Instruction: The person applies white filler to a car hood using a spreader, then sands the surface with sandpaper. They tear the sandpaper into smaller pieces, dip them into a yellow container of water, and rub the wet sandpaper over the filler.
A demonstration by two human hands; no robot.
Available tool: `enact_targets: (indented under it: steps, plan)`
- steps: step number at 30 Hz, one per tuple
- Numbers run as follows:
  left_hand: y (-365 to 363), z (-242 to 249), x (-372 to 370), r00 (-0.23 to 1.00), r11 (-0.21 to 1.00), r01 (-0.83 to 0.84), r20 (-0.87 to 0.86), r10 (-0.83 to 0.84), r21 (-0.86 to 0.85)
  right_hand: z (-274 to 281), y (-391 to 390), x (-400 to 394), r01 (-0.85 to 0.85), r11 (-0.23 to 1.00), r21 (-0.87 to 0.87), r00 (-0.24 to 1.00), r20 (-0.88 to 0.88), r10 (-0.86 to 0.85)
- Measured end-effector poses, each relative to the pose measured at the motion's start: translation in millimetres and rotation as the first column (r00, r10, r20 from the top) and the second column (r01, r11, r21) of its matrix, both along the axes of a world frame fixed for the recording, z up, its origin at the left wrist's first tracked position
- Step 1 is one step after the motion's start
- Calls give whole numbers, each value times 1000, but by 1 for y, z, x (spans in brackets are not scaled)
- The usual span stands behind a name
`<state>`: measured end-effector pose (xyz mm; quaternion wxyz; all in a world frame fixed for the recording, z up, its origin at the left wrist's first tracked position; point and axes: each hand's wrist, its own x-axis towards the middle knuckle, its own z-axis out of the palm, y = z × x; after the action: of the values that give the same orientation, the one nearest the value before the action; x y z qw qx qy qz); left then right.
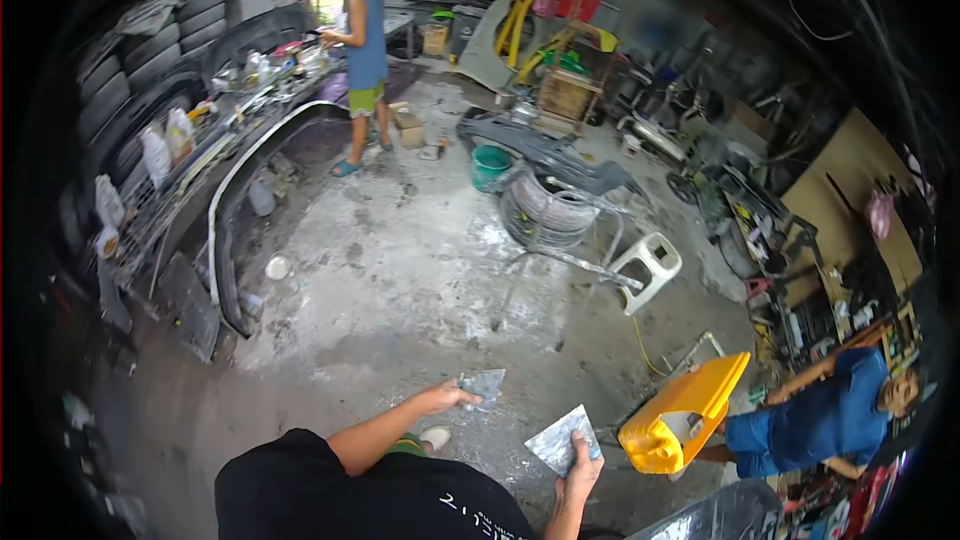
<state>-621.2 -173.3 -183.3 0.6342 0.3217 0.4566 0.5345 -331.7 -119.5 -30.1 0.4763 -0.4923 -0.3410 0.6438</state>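
Note:
My left hand [440, 399] is closed on the near edge of a small, flat putty spreader [483, 388], smeared grey and white. In my right hand [580, 467] is a larger, pale, square putty board [558, 440] with grey smears, the thumb lying on its face. The two pieces are held apart in front of my body, above the concrete floor [400, 270]. Right of the board stands an upturned yellow plastic container [665, 425] with a cut-out side.
A person in blue [820, 415] is at the right; another person [362, 40] stands by the cluttered bench at the far left. A white stool [652, 270], a tyre stack [545, 210], a green bucket [490, 166] and a long curved bumper [218, 210] occupy the floor.

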Motion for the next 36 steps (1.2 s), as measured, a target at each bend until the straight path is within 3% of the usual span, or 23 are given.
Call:
enact_targets:
  steps: [1, 4, 5, 7, 8, 11, 12, 15, 18, 20, 22, 23, 24, 25, 26, 27, 28, 30, 32, 34, 35, 36]
  plan:
    - [-4, 21, 1, 1000, 997, -1, 24, -1, 80, 1, 2, -7, 14, 1000, 9, 1000, -12, -14]
    - [-4, 24, 7, 995, 999, -33, 97, 36, -25, 15, -3, -16, -32, 999, 17, 994, -107, 34]
    - [-5, 35, 16, 993, 996, 75, 97, -70, -46, 20, -9, -16, 25, 1000, 7, 997, -67, -24]
    - [1, 73, 18, 992, 979, -8, -122, -17, -205, 12, -12, -1, 14, 1000, 28, 996, -90, -11]
    - [8, 66, 27, 999, 991, 5, -38, -11, -136, 1, -15, 16, 18, 1000, 12, 1000, -3, -18]
    - [28, 88, 78, 987, 995, 102, 121, -103, 21, 8, -39, 63, 146, 989, 10, 988, -50, -145]
    - [40, 88, 98, 975, 982, 186, 120, -187, 22, 11, -48, 79, 188, 982, 14, 968, -171, -183]
    - [75, 101, 127, 983, 982, 156, 114, -144, -107, 21, -63, 92, 333, 942, -26, 929, -162, -333]
    - [102, 98, 180, 960, 964, 266, 101, -263, -20, 26, -86, 115, 447, 892, -72, 863, -227, -451]
    - [116, 118, 204, 766, 836, 544, 446, -462, -69, 35, -95, 119, 503, 859, -96, 807, -304, -506]
    - [124, 117, 249, 612, 751, 660, 596, -519, -23, 39, -92, 123, 560, 825, -80, 786, -263, -559]
    - [119, 136, 273, 494, 712, 696, 659, -567, 91, 42, -88, 126, 572, 818, -59, 782, -259, -566]
    - [118, 143, 294, 511, 699, 710, 621, -594, 84, 46, -84, 128, 567, 823, -36, 792, -253, -556]
    - [120, 146, 311, 378, 648, 737, 679, -630, 191, 52, -81, 130, 568, 823, -16, 792, -259, -552]
    - [108, 166, 333, 630, 799, 600, 632, -452, -26, 58, -77, 128, 570, 821, -5, 789, -275, -550]
    - [116, 123, 344, 308, 683, 624, 685, -661, 378, 57, -71, 128, 571, 821, 22, 788, -296, -540]
    - [107, 131, 350, 586, 735, 609, 456, -670, 297, 63, -69, 126, 573, 818, 49, 781, -336, -527]
    - [101, 171, 346, 479, 780, 589, 684, -549, 214, 76, -68, 122, 580, 812, 69, 775, -355, -523]
    - [108, 179, 346, 536, 788, 583, 634, -557, 199, 72, -62, 123, 572, 815, 95, 785, -350, -511]
    - [119, 168, 339, 453, 712, 655, 622, -639, 254, 71, -59, 116, 576, 815, 61, 777, -351, -523]
    - [121, 161, 339, 375, 715, 648, 707, -600, 262, 70, -57, 116, 570, 820, 55, 781, -348, -519]
    - [121, 165, 336, 388, 722, 642, 703, -596, 257, 71, -55, 113, 560, 827, 51, 784, -355, -510]
